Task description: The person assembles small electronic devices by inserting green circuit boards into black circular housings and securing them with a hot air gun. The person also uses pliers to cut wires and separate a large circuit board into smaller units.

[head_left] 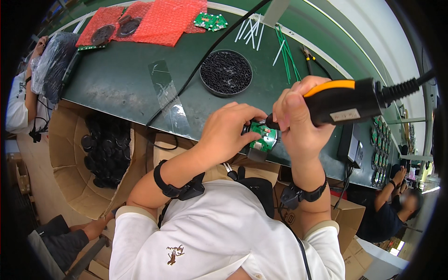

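Green circuit board (pixel 268 135) is sitting near the front edge of the bench (pixel 126 84), btw. your two hands, w/ smth. dark under it that I cannot identify. Your L hand (pixel 227 129) is grasping it from the side, the thumb lying at its edge. Your R hand (pixel 301 114) is gripping the black-and-orange power tool (pixel 343 101), prob. an el. screwdriver, and its tip is pointing at the board; if it is touching, I cannot tell, bc. fingers are partly covering this spot. In my judgement you are doing a fastening step. The next move is prob. calling for a steady board, a straight tool and L fingers lying clear of the tip. The bowl (pixel 227 95) of small black parts is standing farther back
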### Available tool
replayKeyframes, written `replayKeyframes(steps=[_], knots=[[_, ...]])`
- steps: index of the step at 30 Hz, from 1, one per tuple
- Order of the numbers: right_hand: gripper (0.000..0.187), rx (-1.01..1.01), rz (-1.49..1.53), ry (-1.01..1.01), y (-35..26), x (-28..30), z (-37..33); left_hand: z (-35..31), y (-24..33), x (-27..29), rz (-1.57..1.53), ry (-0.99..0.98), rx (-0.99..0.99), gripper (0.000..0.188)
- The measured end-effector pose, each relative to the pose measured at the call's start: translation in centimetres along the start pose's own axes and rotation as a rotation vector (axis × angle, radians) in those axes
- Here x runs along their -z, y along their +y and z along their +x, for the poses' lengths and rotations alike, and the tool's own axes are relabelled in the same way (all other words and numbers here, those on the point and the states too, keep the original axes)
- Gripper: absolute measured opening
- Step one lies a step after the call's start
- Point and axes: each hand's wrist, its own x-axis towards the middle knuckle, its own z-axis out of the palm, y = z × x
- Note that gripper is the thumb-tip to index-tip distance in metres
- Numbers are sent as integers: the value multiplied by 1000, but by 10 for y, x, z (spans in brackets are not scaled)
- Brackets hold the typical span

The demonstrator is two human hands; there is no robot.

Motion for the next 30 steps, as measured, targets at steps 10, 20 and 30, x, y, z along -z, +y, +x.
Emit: replayKeyframes(steps=[10,20,30], knots=[[26,-30,-24,-28,3,2,-4,-3,-3,0,2,0,-14,37],[35,2,-35,53,-18,14,29,-1,-1,3,165,-137,-97,58],[56,-436,-911,-249,-22,76,-30,-4,11,0,163,-135,-156,77]])
